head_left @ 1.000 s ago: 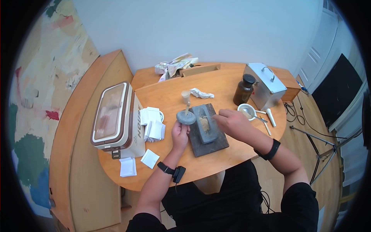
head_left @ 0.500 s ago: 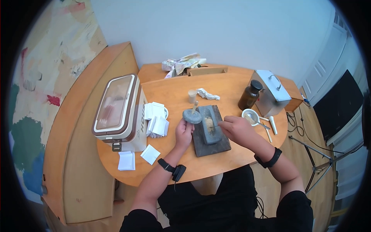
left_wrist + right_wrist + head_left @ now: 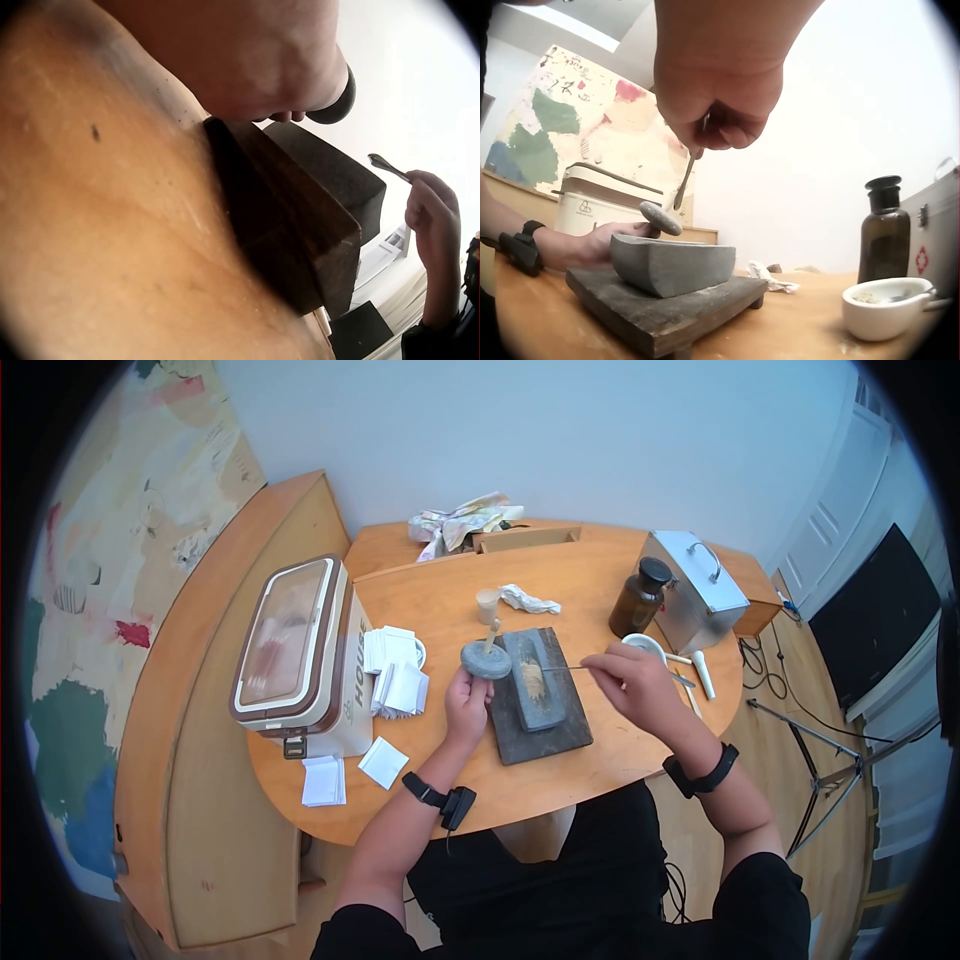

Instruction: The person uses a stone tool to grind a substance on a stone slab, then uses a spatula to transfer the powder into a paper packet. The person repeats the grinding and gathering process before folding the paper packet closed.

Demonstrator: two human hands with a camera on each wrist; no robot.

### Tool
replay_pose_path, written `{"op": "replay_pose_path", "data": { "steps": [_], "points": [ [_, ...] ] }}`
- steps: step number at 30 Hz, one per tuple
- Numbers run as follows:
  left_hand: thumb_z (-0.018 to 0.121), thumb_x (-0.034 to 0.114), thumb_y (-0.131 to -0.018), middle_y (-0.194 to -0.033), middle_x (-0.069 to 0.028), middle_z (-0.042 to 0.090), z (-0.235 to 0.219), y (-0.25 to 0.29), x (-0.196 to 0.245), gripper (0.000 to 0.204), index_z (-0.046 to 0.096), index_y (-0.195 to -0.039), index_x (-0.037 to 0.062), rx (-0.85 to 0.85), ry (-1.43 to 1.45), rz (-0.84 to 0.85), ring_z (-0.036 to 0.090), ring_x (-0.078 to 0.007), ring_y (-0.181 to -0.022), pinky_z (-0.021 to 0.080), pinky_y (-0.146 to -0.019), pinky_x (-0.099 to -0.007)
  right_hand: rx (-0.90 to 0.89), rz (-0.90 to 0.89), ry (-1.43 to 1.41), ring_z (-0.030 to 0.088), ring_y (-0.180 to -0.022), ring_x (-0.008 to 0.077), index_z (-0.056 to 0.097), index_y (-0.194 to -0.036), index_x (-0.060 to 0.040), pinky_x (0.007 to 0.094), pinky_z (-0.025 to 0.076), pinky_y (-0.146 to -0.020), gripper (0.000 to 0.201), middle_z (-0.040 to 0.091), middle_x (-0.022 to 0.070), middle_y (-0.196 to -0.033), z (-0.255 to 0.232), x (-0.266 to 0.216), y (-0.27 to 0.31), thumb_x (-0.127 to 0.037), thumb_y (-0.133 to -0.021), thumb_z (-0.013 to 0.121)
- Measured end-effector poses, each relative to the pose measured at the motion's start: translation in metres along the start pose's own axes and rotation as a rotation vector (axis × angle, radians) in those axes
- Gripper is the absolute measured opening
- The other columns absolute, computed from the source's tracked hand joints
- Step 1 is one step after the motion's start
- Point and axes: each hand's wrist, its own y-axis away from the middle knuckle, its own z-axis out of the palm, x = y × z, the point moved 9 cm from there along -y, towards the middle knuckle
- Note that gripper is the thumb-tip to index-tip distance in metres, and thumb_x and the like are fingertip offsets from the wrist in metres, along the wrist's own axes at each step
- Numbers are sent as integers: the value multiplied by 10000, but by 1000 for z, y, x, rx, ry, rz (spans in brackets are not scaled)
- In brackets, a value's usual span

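My left hand [image 3: 467,707] holds a round grey stone disc [image 3: 487,659] with a pale handle through its middle, left of a long grey stone trough [image 3: 543,705]. Tan powder [image 3: 533,678] lies in the trough, which rests on a dark board [image 3: 515,745]. Between thumb and fingers my right hand [image 3: 640,688] pinches a thin metal spatula, its tip over the trough's right side. In the right wrist view the spatula [image 3: 685,182] hangs above the disc [image 3: 661,218] and trough [image 3: 682,266]; in the left wrist view its tip [image 3: 381,162] is raised in the air.
A white mortar [image 3: 645,644], a pestle [image 3: 704,674], a brown bottle [image 3: 637,600] and a metal case [image 3: 696,585] stand right. Behind the board are a small cup [image 3: 487,605] and crumpled tissue [image 3: 529,600]. Paper slips [image 3: 401,688] and a large box [image 3: 300,660] are left.
My right hand has drawn back rightward from the trough with the spatula, uncovering more of it. The left hand still holds the disc beside the trough. The head view has shifted slightly.
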Motion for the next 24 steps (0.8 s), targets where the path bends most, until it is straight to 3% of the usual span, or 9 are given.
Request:
{"op": "replay_pose_path", "data": {
  "steps": [2, 3, 6, 7, 14, 19, 21, 22, 24],
  "points": [
    [509, 166, -1100, -809, 15, 574, 0, 1, 0, 165, 605, -1102, 32, -7, 2, 6, 496, -54, -685, 408, -618, -219, 64, 112, -4, 623, -651, 282, 741, -961, -19, 372, 489, -587, 73, 622, 114, -753, -13, 20, 9, -24, -889, 733],
    [510, 161, -1099, -814, 14, 576, 0, 0, -1, 162, 605, -1108, 30, -7, 11, 13, 498, -54, -688, 410, -619, -218, 72, 161, -41, 629, -639, 175, 746, -1010, 5, 300, 462, -578, 94, 628, 92, -738, -12, 36, 20, -15, -921, 722],
    [514, 154, -1096, -818, 12, 578, 0, 0, 0, 156, 605, -1116, 28, -2, 21, 19, 501, -55, -692, 412, -621, -217, 238, 315, -169, 631, -641, 124, 749, -1024, 16, 263, 483, -599, 96, 665, 63, -752, -12, 78, 58, -24, -953, 699],
    [516, 151, -1096, -817, 11, 578, -1, 0, 0, 154, 606, -1118, 28, 5, 24, 17, 502, -55, -693, 413, -621, -216, 197, 493, -243, 663, -668, 120, 760, -1075, -4, 264, 510, -624, 141, 717, 69, -777, -7, 96, 73, -63, -967, 691],
    [519, 144, -1094, -821, 8, 580, -2, -1, -4, 142, 602, -1118, 31, -4, 50, 10, 506, -56, -693, 415, -621, -213, 330, 791, -388, 656, -682, 101, 754, -1094, 30, 245, 513, -638, 171, 704, 60, -767, 35, 147, 169, -78, -994, 668],
    [531, 161, -1094, -821, 8, 581, -2, 0, -1, 146, 597, -1114, 33, -9, 38, 2, 507, -56, -693, 415, -621, -208, 309, 751, -228, 657, -709, 159, 760, -1072, 15, 297, 527, -661, 156, 713, 93, -797, 38, 145, 173, -60, -944, 709],
    [530, 159, -1093, -821, 9, 581, -2, 1, -1, 144, 597, -1112, 33, 3, 35, 4, 506, -55, -692, 416, -621, -209, 210, 573, 56, 643, -750, 243, 758, -1029, 8, 366, 536, -712, 146, 679, 117, -796, 33, 130, 159, -29, -891, 730],
    [530, 157, -1093, -821, 10, 581, -4, 2, -1, 143, 598, -1111, 33, 19, 35, 5, 504, -54, -692, 416, -622, -210, 210, 574, 52, 643, -750, 243, 758, -1029, 8, 366, 536, -712, 146, 679, 117, -796, 30, 129, 156, -29, -891, 730],
    [528, 149, -1090, -819, 9, 582, -5, 3, 1, 141, 600, -1110, 30, 21, 10, 8, 508, -57, -694, 419, -625, -213, 282, 400, 255, 621, -785, 299, 749, -1014, 6, 418, 534, -757, 156, 634, 121, -764, 14, 108, 140, -10, -860, 731]
  ]
}}
